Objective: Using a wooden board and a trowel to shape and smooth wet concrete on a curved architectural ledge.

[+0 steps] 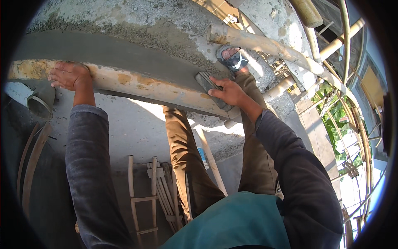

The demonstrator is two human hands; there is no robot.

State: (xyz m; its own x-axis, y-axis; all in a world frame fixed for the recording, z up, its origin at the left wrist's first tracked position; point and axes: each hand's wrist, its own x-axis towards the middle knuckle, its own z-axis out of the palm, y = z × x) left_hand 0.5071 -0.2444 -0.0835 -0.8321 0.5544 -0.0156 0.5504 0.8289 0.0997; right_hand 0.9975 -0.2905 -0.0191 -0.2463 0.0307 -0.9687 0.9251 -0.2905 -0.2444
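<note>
A long, pale, stained wooden board [141, 81] runs along the edge of a band of smooth grey wet mortar [116, 52]. My left hand [71, 76] lies flat on the left part of the board, with its fingers stretched out over its face. Near the right end, my right hand [229, 92] grips a grey, mortar-coated float [209, 86] by its back. The float lies across the mortar and the board's edge. My palm and part of the grip hide the float's handle.
My sandaled foot [232, 58] stands on the rough concrete, beside a thick bamboo pole [265, 43]. A mortar-stained pipe end [41, 101] sits below my left hand. A wooden ladder [143, 199] and loose sticks lie lower down. Bamboo scaffolding [360, 128] stands at the right.
</note>
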